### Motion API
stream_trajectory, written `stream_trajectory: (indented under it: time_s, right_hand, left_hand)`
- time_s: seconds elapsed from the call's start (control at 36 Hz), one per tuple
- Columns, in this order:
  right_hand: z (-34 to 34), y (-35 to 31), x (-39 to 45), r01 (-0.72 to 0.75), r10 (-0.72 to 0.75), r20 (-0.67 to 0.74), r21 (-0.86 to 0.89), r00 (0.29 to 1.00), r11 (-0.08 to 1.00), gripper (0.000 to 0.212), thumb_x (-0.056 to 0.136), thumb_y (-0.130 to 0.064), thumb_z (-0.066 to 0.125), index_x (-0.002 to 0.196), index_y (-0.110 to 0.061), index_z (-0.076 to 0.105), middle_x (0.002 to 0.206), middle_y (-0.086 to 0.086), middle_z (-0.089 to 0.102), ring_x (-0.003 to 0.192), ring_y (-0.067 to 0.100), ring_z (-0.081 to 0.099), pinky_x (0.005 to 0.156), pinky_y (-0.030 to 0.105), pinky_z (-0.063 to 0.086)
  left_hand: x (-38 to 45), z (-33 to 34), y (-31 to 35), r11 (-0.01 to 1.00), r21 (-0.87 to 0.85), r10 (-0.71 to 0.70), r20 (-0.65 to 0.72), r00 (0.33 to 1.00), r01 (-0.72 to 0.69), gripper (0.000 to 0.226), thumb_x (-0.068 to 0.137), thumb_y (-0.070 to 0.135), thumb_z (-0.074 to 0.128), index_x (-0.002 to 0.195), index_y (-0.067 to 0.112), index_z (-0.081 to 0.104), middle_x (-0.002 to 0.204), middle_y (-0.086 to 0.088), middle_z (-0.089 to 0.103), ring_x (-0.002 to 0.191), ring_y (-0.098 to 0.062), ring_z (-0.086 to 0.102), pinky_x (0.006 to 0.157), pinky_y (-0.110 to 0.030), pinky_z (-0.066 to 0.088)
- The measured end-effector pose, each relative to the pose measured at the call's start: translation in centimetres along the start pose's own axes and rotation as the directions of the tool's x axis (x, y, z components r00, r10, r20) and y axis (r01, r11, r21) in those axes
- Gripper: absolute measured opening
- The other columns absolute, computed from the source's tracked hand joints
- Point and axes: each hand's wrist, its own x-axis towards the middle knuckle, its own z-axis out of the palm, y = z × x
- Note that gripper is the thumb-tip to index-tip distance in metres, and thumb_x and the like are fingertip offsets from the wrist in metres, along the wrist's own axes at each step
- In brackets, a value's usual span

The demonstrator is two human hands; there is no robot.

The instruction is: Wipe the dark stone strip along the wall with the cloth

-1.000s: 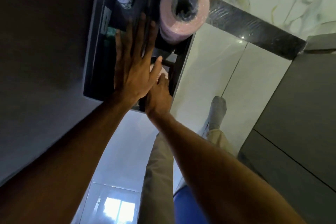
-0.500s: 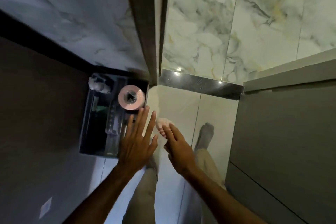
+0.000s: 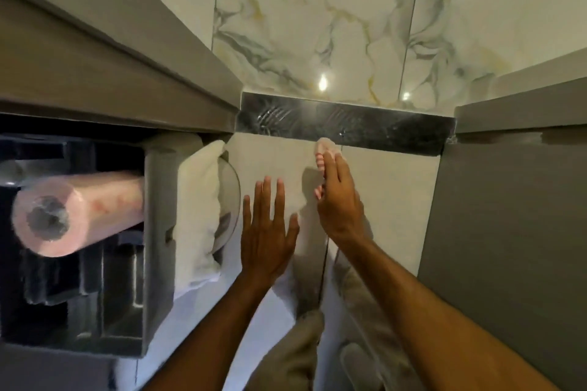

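The dark stone strip point(image 3: 381, 127) runs along the foot of the marbled wall, between two grey cabinet fronts. My right hand point(image 3: 338, 200) grips a pink-and-white striped cloth point(image 3: 324, 149), whose tip lies just below the strip's lower edge, near its middle. My left hand point(image 3: 266, 232) is flat with fingers spread, holding nothing, over the pale floor tile left of the right hand.
An open dark compartment point(image 3: 79, 263) at the left holds a pink paper roll point(image 3: 73, 213). A white towel point(image 3: 197, 216) hangs on a ring beside it. A grey cabinet point(image 3: 508, 232) stands at the right. My trouser legs and socks point(image 3: 295, 352) show below.
The view has swung away from the compartment and closer to the wall. My right hand with the cloth has moved forward to just below the strip; my left hand has come off the compartment.
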Motion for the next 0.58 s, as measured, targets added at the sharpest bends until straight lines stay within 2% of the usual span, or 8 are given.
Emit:
stream_trajectory:
  time_s: [0.03, 0.06, 0.14, 0.22, 0.33, 0.39, 0.5, 0.58]
  right_hand:
    - [0.4, 0.0, 1.4, 0.029, -0.029, -0.024, -0.003, 0.999, 1.000, 0.057, 0.124, -0.036, 0.030, 0.178, -0.031, 0.013, 0.186, -0.013, 0.015, 0.171, 0.008, 0.018, 0.107, -0.014, 0.002]
    - [1.1, 0.8, 3.7, 0.050, -0.052, -0.046, -0.036, 0.998, 0.998, 0.057, 0.124, -0.037, 0.029, 0.177, -0.031, 0.012, 0.186, -0.012, 0.016, 0.171, 0.010, 0.019, 0.116, -0.009, 0.003]
    - [3.8, 3.9, 9.6, 0.090, -0.097, -0.061, -0.102, 0.993, 0.991, 0.058, 0.123, -0.030, 0.036, 0.177, -0.028, 0.016, 0.186, -0.008, 0.018, 0.172, 0.016, 0.022, 0.139, 0.028, 0.018]
    - [7.3, 8.3, 15.3, 0.205, -0.249, -0.093, -0.334, 0.964, 0.920, 0.072, 0.112, -0.007, 0.057, 0.175, -0.011, 0.024, 0.186, 0.008, 0.018, 0.173, 0.030, 0.021, 0.140, 0.044, 0.028]
    - [11.0, 13.2, 20.3, 0.225, -0.326, -0.118, -0.509, 0.938, 0.831, 0.071, 0.113, 0.002, 0.049, 0.175, -0.010, 0.020, 0.186, 0.012, 0.012, 0.174, 0.032, 0.008, 0.141, 0.051, 0.023]
    - [11.5, 15.0, 22.2, 0.283, -0.429, -0.103, -0.613, 0.897, 0.738, 0.071, 0.109, 0.006, 0.050, 0.174, -0.007, 0.024, 0.183, 0.016, 0.019, 0.172, 0.033, 0.011, 0.141, 0.050, 0.019]
    - [11.4, 15.7, 27.0, 0.420, -0.641, -0.002, -0.754, 0.767, 0.505, 0.064, 0.113, -0.022, 0.053, 0.172, -0.005, 0.034, 0.181, 0.018, 0.028, 0.170, 0.037, 0.027, 0.140, 0.052, 0.020]
    - [13.2, 12.2, 30.6, 0.406, -0.677, -0.048, -0.768, 0.735, 0.495, 0.066, 0.116, -0.037, 0.034, 0.175, -0.008, 0.024, 0.185, 0.016, 0.019, 0.173, 0.033, 0.018, 0.143, 0.047, 0.009]
  left_hand:
    - [1.4, 0.9, 0.2, 0.998, -0.065, -0.024, 0.069, 0.997, 0.028, 0.074, 0.114, 0.056, 0.018, 0.173, 0.012, 0.026, 0.180, -0.020, 0.022, 0.167, -0.039, 0.022, 0.137, -0.060, 0.017]
    - [3.2, 3.4, 0.0, 0.997, -0.077, -0.025, 0.050, 0.998, 0.028, 0.075, 0.114, 0.057, 0.016, 0.172, 0.011, 0.027, 0.180, -0.020, 0.023, 0.167, -0.040, 0.022, 0.137, -0.061, 0.020]
    - [8.0, 9.4, -1.8, 0.996, -0.089, -0.024, 0.018, 1.000, 0.026, 0.073, 0.115, 0.055, 0.021, 0.171, 0.010, 0.030, 0.179, -0.021, 0.025, 0.166, -0.042, 0.025, 0.134, -0.065, 0.024]
    - [12.4, 16.6, -4.3, 0.999, 0.014, -0.047, -0.016, 0.999, 0.047, 0.075, 0.112, 0.054, 0.039, 0.172, 0.012, 0.028, 0.181, -0.019, 0.021, 0.168, -0.041, 0.020, 0.136, -0.065, 0.019]
    - [15.2, 23.9, -7.7, 0.991, 0.048, -0.128, -0.001, 0.992, 0.128, 0.074, 0.113, 0.054, 0.028, 0.174, 0.011, 0.021, 0.182, -0.021, 0.015, 0.169, -0.042, 0.016, 0.134, -0.067, 0.021]
    - [15.7, 26.2, -9.1, 0.994, 0.031, -0.102, -0.084, 0.991, 0.105, 0.075, 0.113, 0.054, 0.027, 0.173, 0.011, 0.021, 0.181, -0.023, 0.018, 0.167, -0.045, 0.019, 0.133, -0.069, 0.023]
    - [16.0, 29.0, -10.6, 1.000, -0.002, 0.000, -0.265, 0.964, -0.001, 0.071, 0.114, 0.049, 0.029, 0.174, 0.011, 0.024, 0.183, -0.019, 0.018, 0.170, -0.038, 0.016, 0.137, -0.063, 0.015]
    - [16.1, 29.7, -11.0, 0.999, -0.041, 0.000, -0.329, 0.944, -0.014, 0.069, 0.113, 0.047, 0.032, 0.173, 0.012, 0.028, 0.183, -0.016, 0.019, 0.171, -0.035, 0.014, 0.139, -0.059, 0.008]
